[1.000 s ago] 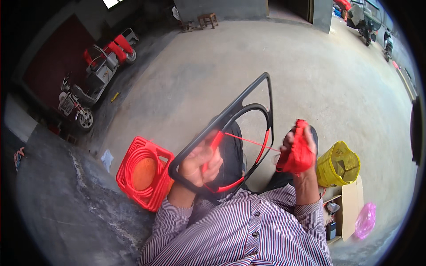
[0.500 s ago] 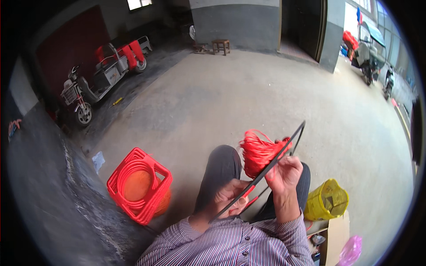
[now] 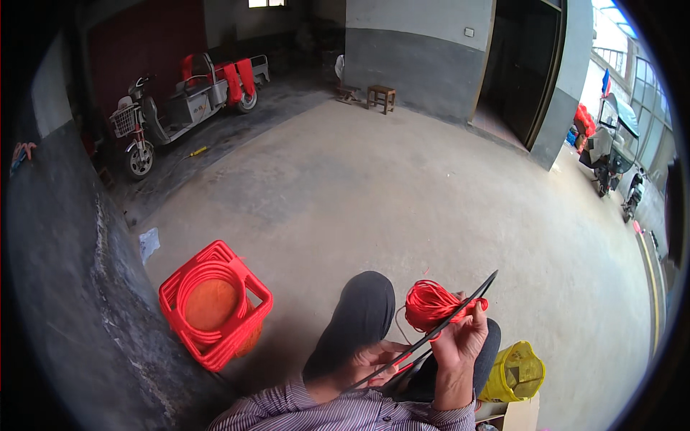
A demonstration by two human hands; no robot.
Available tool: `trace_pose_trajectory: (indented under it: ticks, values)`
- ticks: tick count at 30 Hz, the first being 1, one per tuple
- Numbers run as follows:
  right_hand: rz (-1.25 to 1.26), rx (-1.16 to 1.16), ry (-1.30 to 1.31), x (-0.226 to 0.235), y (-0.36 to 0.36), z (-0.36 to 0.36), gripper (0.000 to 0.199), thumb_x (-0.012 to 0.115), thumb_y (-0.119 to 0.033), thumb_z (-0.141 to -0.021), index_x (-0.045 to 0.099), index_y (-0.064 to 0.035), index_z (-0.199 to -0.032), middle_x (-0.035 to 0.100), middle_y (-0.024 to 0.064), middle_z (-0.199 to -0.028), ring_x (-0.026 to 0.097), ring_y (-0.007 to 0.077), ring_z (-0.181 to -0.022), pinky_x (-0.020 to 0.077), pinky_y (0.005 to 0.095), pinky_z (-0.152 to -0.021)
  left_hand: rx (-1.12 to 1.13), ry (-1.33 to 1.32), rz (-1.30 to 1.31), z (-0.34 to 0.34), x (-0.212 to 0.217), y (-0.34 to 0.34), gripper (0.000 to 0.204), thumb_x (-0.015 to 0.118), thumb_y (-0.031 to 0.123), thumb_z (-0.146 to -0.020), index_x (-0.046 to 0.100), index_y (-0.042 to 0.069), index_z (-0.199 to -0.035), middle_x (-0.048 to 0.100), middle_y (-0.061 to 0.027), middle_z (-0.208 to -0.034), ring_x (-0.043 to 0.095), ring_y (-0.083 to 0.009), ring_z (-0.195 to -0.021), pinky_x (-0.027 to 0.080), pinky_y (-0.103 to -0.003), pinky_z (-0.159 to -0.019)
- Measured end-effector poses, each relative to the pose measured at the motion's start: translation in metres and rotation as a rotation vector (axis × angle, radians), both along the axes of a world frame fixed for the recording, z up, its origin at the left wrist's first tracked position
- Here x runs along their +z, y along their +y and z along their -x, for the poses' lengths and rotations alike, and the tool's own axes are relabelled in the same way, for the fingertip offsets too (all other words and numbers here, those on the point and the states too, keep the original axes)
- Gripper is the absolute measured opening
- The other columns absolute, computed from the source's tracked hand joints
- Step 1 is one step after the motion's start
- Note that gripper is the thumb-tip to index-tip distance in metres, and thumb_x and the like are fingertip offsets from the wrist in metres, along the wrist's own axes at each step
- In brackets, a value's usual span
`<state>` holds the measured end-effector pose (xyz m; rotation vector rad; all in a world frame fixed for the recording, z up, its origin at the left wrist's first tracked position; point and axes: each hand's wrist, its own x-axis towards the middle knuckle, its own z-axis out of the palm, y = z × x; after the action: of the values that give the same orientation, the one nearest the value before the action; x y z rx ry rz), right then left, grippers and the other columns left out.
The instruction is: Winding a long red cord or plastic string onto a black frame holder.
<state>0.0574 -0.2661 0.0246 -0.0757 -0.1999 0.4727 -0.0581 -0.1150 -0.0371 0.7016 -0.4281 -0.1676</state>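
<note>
A thin black rectangular frame (image 3: 425,339) is held aslant over my lap, its far end raised to the right. My left hand (image 3: 370,365) is closed on its near part, beside a short stretch of red cord on the bar. My right hand (image 3: 460,343) grips a looped hank of red cord (image 3: 428,307), with fingers up against the frame's far part. The hank hangs left of those fingers. To my left stands a stack of red square frames (image 3: 253,281) with rounded inner rings, around an orange round thing (image 3: 210,304).
A yellow bucket (image 3: 496,384) and a piece of cardboard (image 3: 522,415) are by my right knee. Rough grey wall (image 3: 65,302) runs along my left. Farther off are a three-wheeled cart (image 3: 198,104), a wooden stool (image 3: 382,97), a doorway (image 3: 514,79) and a covered scooter (image 3: 609,147).
The whole view has tilted upward, so my hands and the hank appear lower. The frame has turned more edge-on. Both hands keep their holds.
</note>
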Motion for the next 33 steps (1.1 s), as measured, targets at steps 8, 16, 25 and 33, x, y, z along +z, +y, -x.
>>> trace_pose_trajectory:
  ticks: [8, 16, 25, 33]
  values:
    - [0.076, -0.149, 0.201, 0.005, -0.008, -0.001, 0.032, 0.058, -0.031, -0.091, 0.065, -0.0032, -0.104, 0.065, 0.0146, -0.108, 0.055, 0.0340, -0.113, 0.0349, 0.0570, -0.102, 0.004, 0.165, -0.140, -0.007, 0.003, -0.004, 0.039, 0.052, 0.002, -0.094, 0.049, 0.009, -0.132, 0.054, 0.0008, -0.084, 0.038, -0.0008, -0.057, 0.031, -0.016, -0.051]
    - [0.108, -0.126, 0.307, -0.016, -0.026, -0.024, 0.029, 0.059, -0.033, -0.091, 0.065, -0.0048, -0.094, 0.067, 0.0138, -0.105, 0.060, 0.0306, -0.106, 0.0422, 0.0511, -0.098, -0.034, 0.126, -0.238, -0.010, -0.006, -0.010, 0.042, 0.048, 0.005, -0.098, 0.042, 0.013, -0.138, 0.055, 0.0041, -0.093, 0.050, -0.0014, -0.080, 0.043, -0.019, -0.071]
    - [0.326, -0.252, 0.357, -0.013, -0.047, 0.001, 0.033, 0.053, -0.036, -0.091, 0.065, -0.0068, -0.098, 0.067, 0.0140, -0.104, 0.062, 0.0309, -0.100, 0.0477, 0.0494, -0.088, -0.178, 0.177, -0.246, -0.016, -0.029, -0.004, 0.038, 0.046, 0.006, -0.098, 0.044, 0.006, -0.136, 0.059, -0.0010, -0.112, 0.052, -0.0038, -0.102, 0.041, -0.020, -0.084]
    - [0.847, -0.415, 0.114, -0.045, -0.086, 0.018, 0.033, 0.054, -0.031, -0.086, 0.063, -0.0045, -0.103, 0.068, 0.0144, -0.092, 0.065, 0.0247, -0.072, 0.0531, 0.0385, -0.061, -0.050, 0.123, -0.233, -0.018, -0.030, -0.006, 0.041, 0.047, 0.003, -0.097, 0.045, 0.013, -0.136, 0.061, 0.0015, -0.103, 0.049, 0.0008, -0.076, 0.039, -0.015, -0.066]
